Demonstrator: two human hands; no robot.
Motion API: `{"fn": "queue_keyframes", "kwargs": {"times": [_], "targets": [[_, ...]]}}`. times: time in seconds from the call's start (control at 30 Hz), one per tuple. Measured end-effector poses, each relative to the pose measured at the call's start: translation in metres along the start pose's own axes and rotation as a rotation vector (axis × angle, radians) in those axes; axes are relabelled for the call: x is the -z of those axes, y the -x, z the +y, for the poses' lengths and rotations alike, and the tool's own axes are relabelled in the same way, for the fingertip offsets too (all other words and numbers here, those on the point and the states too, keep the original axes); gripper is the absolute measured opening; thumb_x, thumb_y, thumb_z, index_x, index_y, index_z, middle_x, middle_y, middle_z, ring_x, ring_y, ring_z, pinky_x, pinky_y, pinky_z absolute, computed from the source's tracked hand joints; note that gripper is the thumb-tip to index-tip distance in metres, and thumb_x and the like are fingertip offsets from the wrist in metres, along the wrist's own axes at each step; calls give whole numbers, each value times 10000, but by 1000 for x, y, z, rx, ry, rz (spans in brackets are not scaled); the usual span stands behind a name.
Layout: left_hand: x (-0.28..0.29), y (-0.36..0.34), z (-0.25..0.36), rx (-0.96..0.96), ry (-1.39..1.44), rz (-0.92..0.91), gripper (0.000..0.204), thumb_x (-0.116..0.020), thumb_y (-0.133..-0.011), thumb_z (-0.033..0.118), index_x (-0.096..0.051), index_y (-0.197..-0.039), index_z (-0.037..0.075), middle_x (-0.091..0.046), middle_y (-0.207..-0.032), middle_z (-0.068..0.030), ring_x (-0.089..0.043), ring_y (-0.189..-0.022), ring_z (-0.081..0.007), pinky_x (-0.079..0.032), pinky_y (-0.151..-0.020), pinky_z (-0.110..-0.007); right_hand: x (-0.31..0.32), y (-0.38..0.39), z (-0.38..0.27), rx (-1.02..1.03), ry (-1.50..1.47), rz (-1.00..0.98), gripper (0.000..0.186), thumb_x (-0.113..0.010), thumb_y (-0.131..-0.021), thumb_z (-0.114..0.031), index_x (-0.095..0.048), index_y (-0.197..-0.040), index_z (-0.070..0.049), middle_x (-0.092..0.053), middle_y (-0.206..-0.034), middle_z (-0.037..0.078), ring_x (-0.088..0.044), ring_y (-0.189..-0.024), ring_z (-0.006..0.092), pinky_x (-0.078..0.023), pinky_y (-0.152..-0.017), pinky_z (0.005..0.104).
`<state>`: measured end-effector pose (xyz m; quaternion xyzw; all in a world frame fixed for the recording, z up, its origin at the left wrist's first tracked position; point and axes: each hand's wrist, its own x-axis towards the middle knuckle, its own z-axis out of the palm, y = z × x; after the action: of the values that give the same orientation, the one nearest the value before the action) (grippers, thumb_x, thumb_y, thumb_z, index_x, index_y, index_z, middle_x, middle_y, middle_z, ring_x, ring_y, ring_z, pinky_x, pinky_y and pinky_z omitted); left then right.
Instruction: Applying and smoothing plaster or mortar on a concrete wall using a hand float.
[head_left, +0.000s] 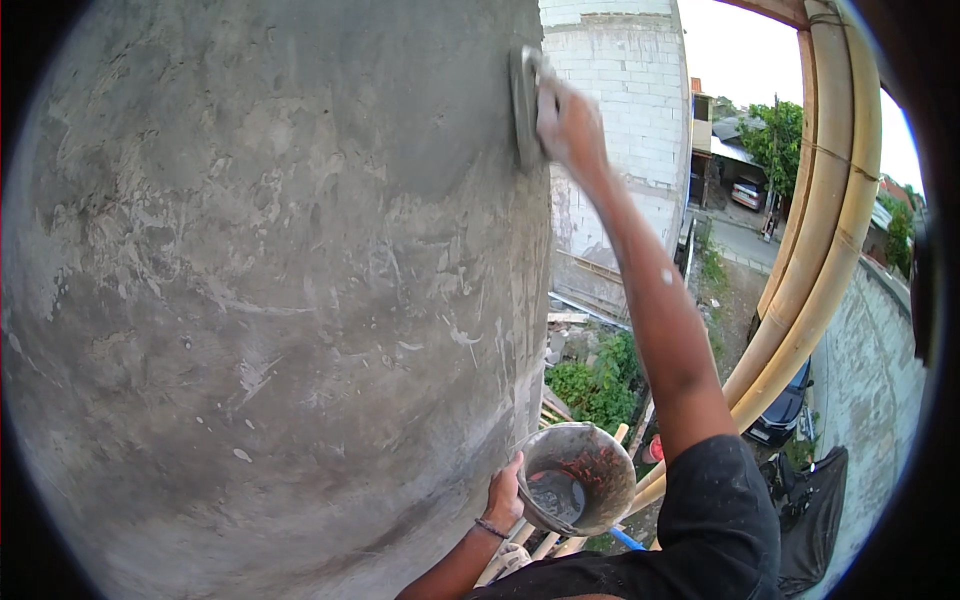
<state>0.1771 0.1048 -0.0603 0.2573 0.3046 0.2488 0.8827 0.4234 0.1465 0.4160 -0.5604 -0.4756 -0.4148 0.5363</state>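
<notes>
Against wet grey plastered wall, we press the stiff plastering float flat, right hand clenched on its handle, while left hand grips the heavy, slippery-looking mortar bucket rim.

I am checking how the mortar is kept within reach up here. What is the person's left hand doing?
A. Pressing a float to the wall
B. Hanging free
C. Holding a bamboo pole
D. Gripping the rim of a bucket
D: the left hand grips the rim of the mortar-smeared bucket, while the right hand presses the float against the plastered wall.
</notes>
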Motion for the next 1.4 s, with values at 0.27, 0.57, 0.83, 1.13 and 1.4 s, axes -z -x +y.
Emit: {"fn": "queue_keyframes", "kwargs": {"times": [0.27, 0.57, 0.83, 1.13, 1.4], "targets": [[3, -5, 4, -11, 67, -16, 420, -645, -953, 245, -564, -1260, -30, -622, -1225, -159, -616, -1112, -275, -500, -975, -413, -9, 80, -10, 153, -225, -86, 400, -449, -993, -116, -573, -1368, -56, -718, -851, 186, -652, -562, 265, -541, -536, 375], [-16, -6, -7, -63, -73, 43, 448, -651, -946, 266, -552, -1261, -37, -625, -1196, -161, -620, -1077, -305, -506, -966, -436, 3, -65, 20, 149, -81, 250, 419, -412, -1025, -225, -584, -1350, -24, -675, -673, 131, -488, -462, 116, -413, -430, 313], [-14, -3, 8, -53, 17, 64, 424, -634, -956, 284, -570, -1223, -40, -626, -1159, -168, -626, -1049, -298, -535, -921, -440, -1, 95, -19, 37, -284, -150, 445, -457, -975, -72, -496, -1416, -29, -608, -1260, 274, -628, -1162, 375, -482, -1028, 395], [-25, 14, 12, -20, 76, 108, 362, -608, -971, 235, -602, -1193, -50, -655, -1188, -163, -617, -1111, -278, -459, -1019, -406, -17, -88, 15, 86, -135, 239, 372, -443, -967, -215, -662, -1234, -75, -675, -965, 283, -673, -931, 429, -522, -845, 475], [-14, 0, -1, -118, 18, 128, 373, -626, -965, 262, -617, -1163, -54, -670, -1148, -158, -637, -1067, -276, -487, -974, -399, 8, -151, 15, 264, -140, 117, 399, -439, -971, -251, -624, -1306, -141, -680, -1008, 276, -675, -974, 410, -519, -856, 463]]}}
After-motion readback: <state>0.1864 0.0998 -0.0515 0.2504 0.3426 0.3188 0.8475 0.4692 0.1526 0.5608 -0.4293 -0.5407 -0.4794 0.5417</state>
